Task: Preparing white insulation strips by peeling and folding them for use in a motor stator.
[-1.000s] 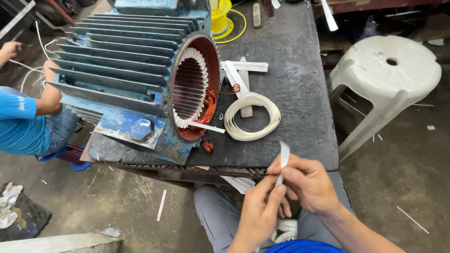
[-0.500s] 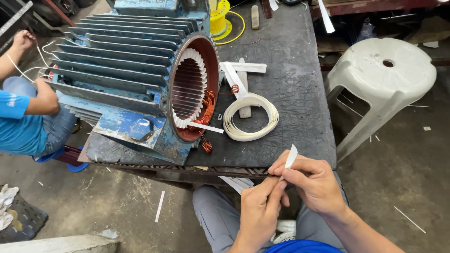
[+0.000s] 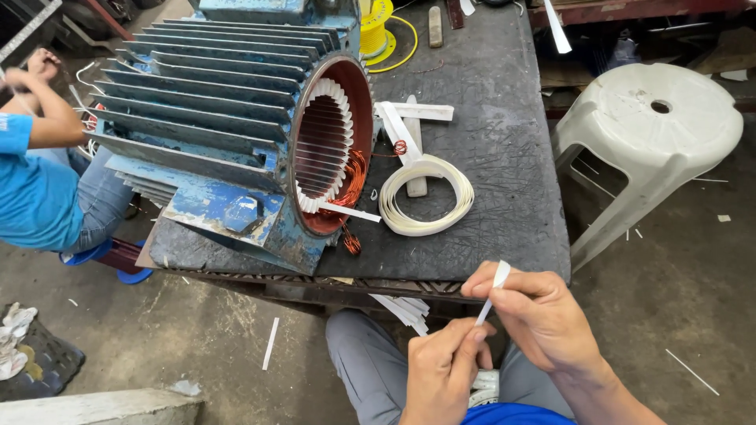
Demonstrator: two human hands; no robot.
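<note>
From the head view, both hands have sunk a little lower in front of the bench since a moment ago, and the white strip (image 3: 490, 293) is tilted differently, so the shaping of it seems to be going on. The right hand (image 3: 543, 315) pinches its upper end, the left hand (image 3: 445, 366) its lower end, both clamped on it. Its long axis runs steeply, top leaning right, toward the table (image 3: 504, 118). The blue motor housing (image 3: 228, 102) and a coil of white strip (image 3: 426, 197) sit beyond. A person in blue (image 3: 39, 181) crouches at left.

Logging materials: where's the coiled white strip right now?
Head view, centre: the coiled white strip lies on the dark workbench, just right of the blue motor housing open end, beyond both hands.
</note>
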